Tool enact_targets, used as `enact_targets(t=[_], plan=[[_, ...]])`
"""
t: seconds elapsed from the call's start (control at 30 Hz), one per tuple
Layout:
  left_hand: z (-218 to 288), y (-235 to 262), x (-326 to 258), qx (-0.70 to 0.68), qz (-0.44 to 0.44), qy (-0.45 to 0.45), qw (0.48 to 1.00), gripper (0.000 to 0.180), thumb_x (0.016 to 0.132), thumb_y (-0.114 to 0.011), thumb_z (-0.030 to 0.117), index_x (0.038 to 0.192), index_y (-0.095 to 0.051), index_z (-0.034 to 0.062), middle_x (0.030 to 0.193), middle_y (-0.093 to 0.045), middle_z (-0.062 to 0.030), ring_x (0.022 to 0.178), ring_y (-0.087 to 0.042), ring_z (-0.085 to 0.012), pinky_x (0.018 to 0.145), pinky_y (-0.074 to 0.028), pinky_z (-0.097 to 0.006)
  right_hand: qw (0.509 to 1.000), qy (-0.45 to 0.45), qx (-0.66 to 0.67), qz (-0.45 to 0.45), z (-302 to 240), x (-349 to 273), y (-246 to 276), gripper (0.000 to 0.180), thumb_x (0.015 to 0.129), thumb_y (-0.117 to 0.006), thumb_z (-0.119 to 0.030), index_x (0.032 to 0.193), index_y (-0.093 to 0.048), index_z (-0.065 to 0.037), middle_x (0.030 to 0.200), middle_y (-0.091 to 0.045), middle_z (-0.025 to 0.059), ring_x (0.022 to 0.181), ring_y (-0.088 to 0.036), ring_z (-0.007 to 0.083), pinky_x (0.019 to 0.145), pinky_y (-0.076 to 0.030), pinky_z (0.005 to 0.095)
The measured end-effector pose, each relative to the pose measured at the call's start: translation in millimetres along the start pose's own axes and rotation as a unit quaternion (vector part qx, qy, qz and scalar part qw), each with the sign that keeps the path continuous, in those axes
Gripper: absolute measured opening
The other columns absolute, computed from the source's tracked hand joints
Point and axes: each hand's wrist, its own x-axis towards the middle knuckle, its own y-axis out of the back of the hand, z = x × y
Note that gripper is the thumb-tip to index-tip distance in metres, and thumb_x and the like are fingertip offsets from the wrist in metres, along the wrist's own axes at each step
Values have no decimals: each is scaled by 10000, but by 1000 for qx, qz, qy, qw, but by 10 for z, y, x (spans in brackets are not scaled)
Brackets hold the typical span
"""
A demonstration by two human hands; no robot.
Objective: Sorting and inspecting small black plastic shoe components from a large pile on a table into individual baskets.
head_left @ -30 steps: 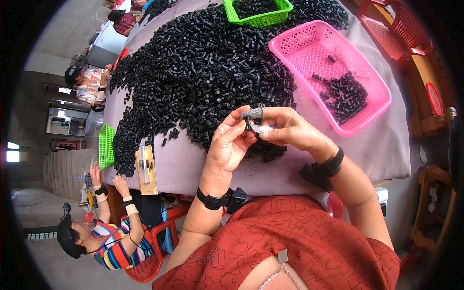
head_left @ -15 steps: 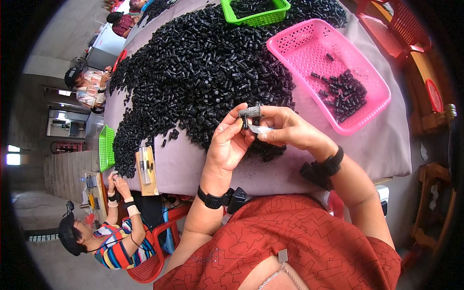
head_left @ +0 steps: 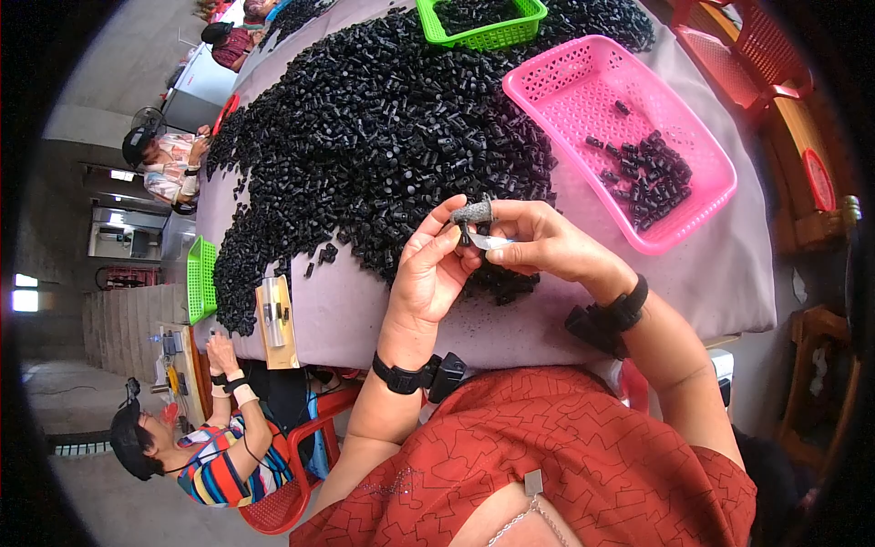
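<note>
Spreading right across the middle of the grey-clothed surface is one huge heap of small black cylindrical parts, far too many to count, running from the near edge up to the far end. Two baskets sit at the far right side: one pink basket with a small cluster of the black parts in it, and one green basket beyond it at the far edge. A third, smaller green basket lies at the left edge, just beside a pale wooden block at the near left corner. Above the near edge, the left hand and right hand meet, fingers curled in, pinching one small grey-capped part and a thin bright piece between them; which hand grips which, I cannot tell. Three other people show along the left side, and red chairs stand at the right, on a bare concrete floor.
</note>
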Motion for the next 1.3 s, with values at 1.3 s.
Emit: enact_targets(t=[1.3], plan=[[-42,-72,-20,7,31,-14,999,356,898,-593,37,1250,-539,37,1005,-649,-66,743,-635,-121,669,-561,-255,1000,-28,13,-5,17,-13,45,240,909,-651,-171,1123,-626,-63,685,-492,-93,537,-386,-5,462,-266,173]])
